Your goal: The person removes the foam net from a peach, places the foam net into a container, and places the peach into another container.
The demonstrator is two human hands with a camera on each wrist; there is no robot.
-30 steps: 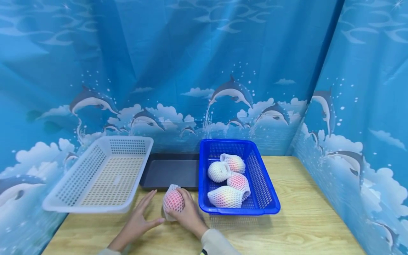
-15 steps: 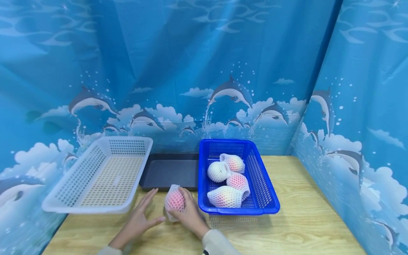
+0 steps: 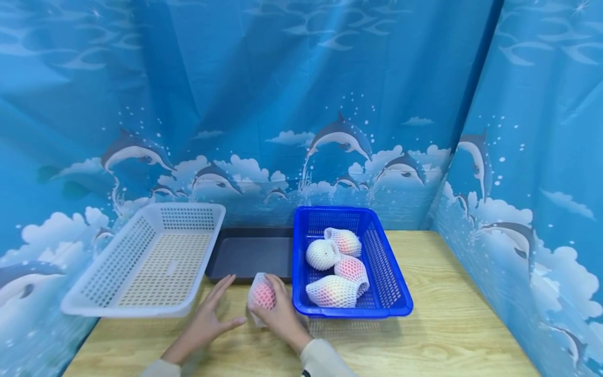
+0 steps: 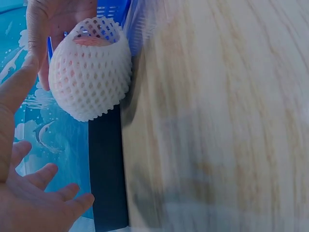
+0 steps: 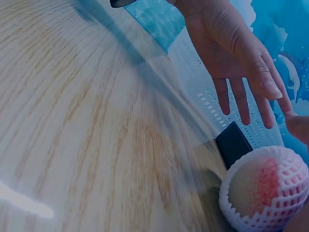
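Observation:
My right hand (image 3: 284,318) grips a peach (image 3: 261,296) in a white foam net, thumb on the near side and fingers over the far side. Pink skin shows through the mesh; in the right wrist view the peach (image 5: 256,186) shows pale and red at the net's open end. To its left, my left hand (image 3: 203,325) is spread, thumb apart from the fingers, touching nothing. The left wrist view has the netted peach (image 4: 89,72) beyond the left hand's fingers (image 4: 41,176). A blue basket (image 3: 353,313) right of the hands holds several netted peaches (image 3: 333,291).
A white plastic basket (image 3: 127,310) stands at the left, with no fruit in it. Between the baskets lies a dark shallow tray (image 3: 256,254), just beyond the hands. All stand on a wood-grain table (image 3: 438,303), backed by a blue dolphin curtain (image 3: 264,104).
My right hand has shifted slightly to the right with the peach, turning it a little, so the peach sits farther from the left hand. The left hand stays nearly still.

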